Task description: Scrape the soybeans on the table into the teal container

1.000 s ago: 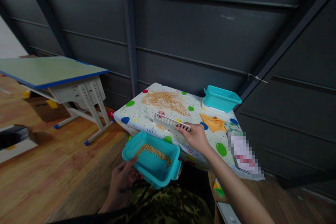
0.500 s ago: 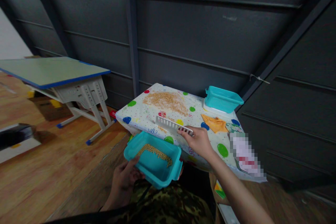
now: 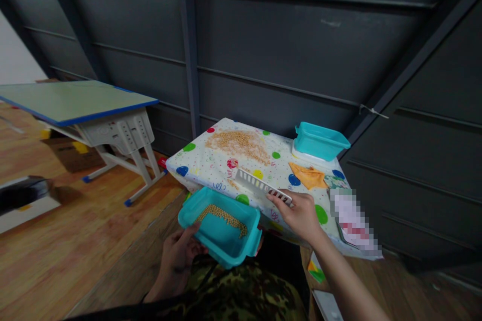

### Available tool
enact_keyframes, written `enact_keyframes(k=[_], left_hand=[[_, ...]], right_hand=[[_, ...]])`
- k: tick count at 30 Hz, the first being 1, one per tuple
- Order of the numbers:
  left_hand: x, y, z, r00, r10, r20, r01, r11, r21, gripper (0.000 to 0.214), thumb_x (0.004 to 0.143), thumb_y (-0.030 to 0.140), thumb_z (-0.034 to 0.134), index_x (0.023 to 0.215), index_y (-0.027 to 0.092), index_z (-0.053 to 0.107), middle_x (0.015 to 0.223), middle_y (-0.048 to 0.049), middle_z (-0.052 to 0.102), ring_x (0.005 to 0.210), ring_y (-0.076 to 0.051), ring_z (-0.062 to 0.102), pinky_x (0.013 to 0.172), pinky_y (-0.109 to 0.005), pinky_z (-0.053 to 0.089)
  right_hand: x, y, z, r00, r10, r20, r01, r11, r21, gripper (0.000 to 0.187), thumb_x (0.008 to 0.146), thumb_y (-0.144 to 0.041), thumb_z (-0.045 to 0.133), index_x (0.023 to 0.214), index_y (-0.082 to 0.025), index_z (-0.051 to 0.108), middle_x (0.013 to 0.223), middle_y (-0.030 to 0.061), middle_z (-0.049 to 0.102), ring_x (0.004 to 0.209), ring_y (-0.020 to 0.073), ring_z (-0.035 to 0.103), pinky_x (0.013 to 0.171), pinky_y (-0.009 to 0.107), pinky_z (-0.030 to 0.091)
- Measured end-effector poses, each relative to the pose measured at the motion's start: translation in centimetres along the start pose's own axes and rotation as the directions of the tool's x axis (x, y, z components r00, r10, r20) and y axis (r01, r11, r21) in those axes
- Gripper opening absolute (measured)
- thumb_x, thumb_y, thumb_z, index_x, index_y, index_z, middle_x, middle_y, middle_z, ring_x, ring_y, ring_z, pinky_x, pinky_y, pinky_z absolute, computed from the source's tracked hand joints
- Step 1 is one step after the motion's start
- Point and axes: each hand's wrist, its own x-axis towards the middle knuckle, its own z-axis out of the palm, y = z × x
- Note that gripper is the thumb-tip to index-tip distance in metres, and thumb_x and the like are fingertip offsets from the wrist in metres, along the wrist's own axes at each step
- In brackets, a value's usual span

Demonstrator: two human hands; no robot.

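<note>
My left hand (image 3: 183, 251) grips the near-left side of a teal plastic container (image 3: 222, 243), its thumb over the rim. The container is tilted at the table's front edge, with a band of yellow soybeans (image 3: 222, 214) across its floor. My right hand (image 3: 297, 210) is closed on one end of a white slotted plastic strip (image 3: 250, 179), held over the front of the tablecloth. Past the strip, a spread of soybeans and pale crumbs (image 3: 239, 144) lies on the cloth. A few small bits (image 3: 233, 184) lie near the strip's far end.
A second teal container (image 3: 322, 141) stands on something white at the back right of the patterned tablecloth (image 3: 196, 165). An orange cloth (image 3: 308, 175) and a blurred-out sheet (image 3: 352, 220) lie at right. A green-topped desk (image 3: 75, 100) stands left, before a dark panelled wall (image 3: 271, 40).
My right hand has moved the white slotted strip to the right and slightly toward me. My left hand and the teal container have stayed almost still.
</note>
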Motion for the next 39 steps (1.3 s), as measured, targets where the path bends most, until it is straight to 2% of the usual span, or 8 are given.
enact_keyframes(k=[4,11,18,24,27,30,33,39], left_hand=[[0.2,0.2,-0.1,1.0,-0.013,0.01,0.014,1.0,-0.007,0.06,0.048,0.058,0.127,0.058,0.022,0.08,0.053,-0.0039,0.071,0.045,-0.022,0.068,0.044,-0.033,0.061],[0.6,-0.1,-0.3,0.999,0.006,0.04,-0.006,1.0,0.003,0.055,0.057,0.058,0.125,0.064,0.024,0.082,0.057,-0.0022,0.074,0.046,-0.022,0.069,0.045,-0.034,0.061],[0.8,-0.2,-0.5,1.0,-0.026,0.017,0.025,1.0,0.017,0.057,0.051,0.06,0.126,0.064,0.025,0.082,0.056,-0.0037,0.074,0.047,-0.024,0.069,0.045,-0.037,0.063],[-0.2,0.9,0.3,1.0,-0.014,0.005,0.014,1.0,0.017,0.062,0.046,0.062,0.128,0.057,0.025,0.079,0.052,-0.0027,0.07,0.045,-0.022,0.066,0.044,-0.035,0.06],[-1.2,1.7,0.9,1.0,0.01,0.01,-0.01,1.0,0.021,0.062,0.052,0.063,0.127,0.059,0.023,0.081,0.054,-0.0028,0.071,0.047,-0.02,0.067,0.048,-0.032,0.06],[-2.0,2.2,1.2,1.0,0.017,0.016,-0.017,1.0,0.026,0.062,0.056,0.065,0.127,0.06,0.024,0.08,0.053,-0.002,0.069,0.049,-0.02,0.067,0.05,-0.032,0.059],[-2.3,2.4,1.3,1.0,0.024,0.018,-0.025,0.999,0.035,0.059,0.057,0.061,0.127,0.061,0.024,0.08,0.055,-0.003,0.071,0.05,-0.021,0.067,0.05,-0.033,0.059],[-2.4,2.5,1.7,1.0,0.011,-0.008,-0.01,0.999,0.041,0.054,0.058,0.05,0.126,0.062,0.026,0.078,0.054,-0.0025,0.071,0.049,-0.024,0.068,0.05,-0.037,0.065]], right_hand=[[-0.4,-0.5,0.0,0.999,-0.039,-0.002,0.039,0.999,-0.006,0.032,0.122,-0.037,0.082,0.101,-0.027,0.104,0.095,0.0095,0.1,0.073,0.0306,0.096,0.068,0.031,0.071],[-0.7,-2.0,-0.1,0.993,-0.115,0.02,0.114,0.993,0.017,0.027,0.12,-0.028,0.084,0.103,-0.03,0.105,0.099,0.0075,0.101,0.079,0.03,0.099,0.072,0.03,0.075],[0.3,-0.4,1.3,0.993,-0.094,-0.07,0.091,0.995,-0.043,0.026,0.119,-0.026,0.084,0.101,-0.027,0.104,0.097,0.009,0.1,0.072,0.0303,0.097,0.068,0.03,0.073],[0.9,-0.4,2.7,0.993,-0.117,-0.011,0.116,0.993,-0.034,0.023,0.118,-0.023,0.084,0.109,-0.029,0.105,0.104,0.0085,0.102,0.084,0.0305,0.101,0.077,0.031,0.077],[0.4,-1.3,2.6,0.989,-0.147,0.004,0.147,0.989,0.021,0.023,0.118,-0.024,0.085,0.11,-0.031,0.105,0.103,0.007,0.102,0.085,0.0285,0.101,0.078,0.029,0.078],[-0.1,-1.7,2.1,0.992,-0.122,-0.022,0.123,0.991,0.042,0.026,0.121,-0.031,0.083,0.107,-0.031,0.105,0.102,0.0069,0.102,0.084,0.0283,0.1,0.078,0.03,0.077],[0.3,-0.8,1.4,0.996,-0.007,-0.093,0.006,1.0,-0.012,0.035,0.123,-0.046,0.08,0.104,-0.029,0.104,0.098,0.0096,0.1,0.078,0.0308,0.097,0.073,0.033,0.074],[2.3,2.5,1.0,0.962,0.155,-0.224,-0.184,0.976,-0.113,0.076,0.122,-0.083,0.067,0.074,-0.028,0.086,0.055,0.006,0.074,0.048,0.0255,0.068,0.054,0.034,0.048]])
